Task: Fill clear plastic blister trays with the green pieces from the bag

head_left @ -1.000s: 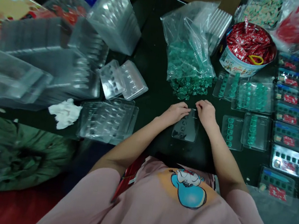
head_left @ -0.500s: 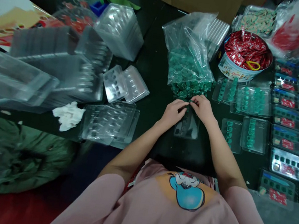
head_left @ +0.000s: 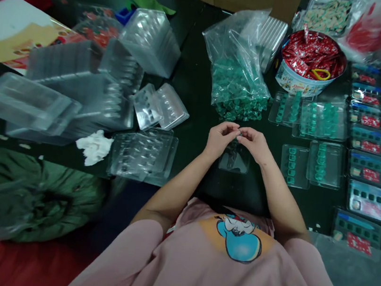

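My left hand (head_left: pixel 220 139) and my right hand (head_left: pixel 253 143) meet fingertip to fingertip above a clear plastic tray (head_left: pixel 240 166). Both are closed in a pinch around a small green plastic piece (head_left: pixel 237 137), mostly hidden by the fingers. The tray lies flat on the dark table, its upper part covered by my hands. Just beyond my fingers, a heap of green plastic pieces (head_left: pixel 240 110) spills from an open clear bag (head_left: pixel 236 40).
Stacked clear trays (head_left: pixel 75 73) crowd the left, beside a crumpled white tissue (head_left: pixel 94 146). On the right lie trays with green pieces (head_left: pixel 321 162), and rows of filled packs (head_left: pixel 369 141). A round tin (head_left: pixel 299 86) holds red packets and yellow-handled scissors (head_left: pixel 320 74).
My hands have drawn closer together, and their fingertips now touch over the tray. The whole view has shifted slightly.
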Demonstrator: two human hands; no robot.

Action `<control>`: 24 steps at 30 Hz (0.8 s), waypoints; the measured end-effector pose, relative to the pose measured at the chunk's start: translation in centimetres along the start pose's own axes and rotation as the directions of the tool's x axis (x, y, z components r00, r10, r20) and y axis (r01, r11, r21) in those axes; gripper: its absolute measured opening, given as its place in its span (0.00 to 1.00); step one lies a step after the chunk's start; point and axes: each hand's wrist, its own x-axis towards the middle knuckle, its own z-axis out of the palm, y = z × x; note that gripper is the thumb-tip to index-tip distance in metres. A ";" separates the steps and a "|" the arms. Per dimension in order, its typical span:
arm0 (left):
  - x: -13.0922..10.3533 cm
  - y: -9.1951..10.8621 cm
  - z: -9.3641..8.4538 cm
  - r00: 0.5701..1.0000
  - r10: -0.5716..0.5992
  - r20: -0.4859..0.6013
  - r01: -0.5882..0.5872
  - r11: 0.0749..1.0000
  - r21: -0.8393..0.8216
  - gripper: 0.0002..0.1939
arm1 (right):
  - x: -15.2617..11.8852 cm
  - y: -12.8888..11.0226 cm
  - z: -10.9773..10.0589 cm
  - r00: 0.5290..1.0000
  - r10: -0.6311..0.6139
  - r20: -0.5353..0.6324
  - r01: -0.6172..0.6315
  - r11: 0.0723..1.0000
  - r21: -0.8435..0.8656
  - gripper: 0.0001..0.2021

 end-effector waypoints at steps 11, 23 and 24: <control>0.0 1.0 -0.3 0.993 0.002 0.117 0.017 0.987 -0.160 0.10 | -0.5 -1.1 0.2 0.984 0.179 -0.010 -0.174 0.966 0.191 0.23; -0.6 -0.3 -1.8 0.981 0.049 0.189 -0.091 0.972 0.217 0.09 | -1.1 0.9 0.3 0.964 0.250 -0.093 -0.232 0.958 0.169 0.21; -0.7 -0.6 -2.0 0.979 0.045 0.199 -0.095 0.963 0.251 0.09 | -1.2 1.0 0.1 0.967 0.232 -0.106 -0.217 0.967 0.136 0.19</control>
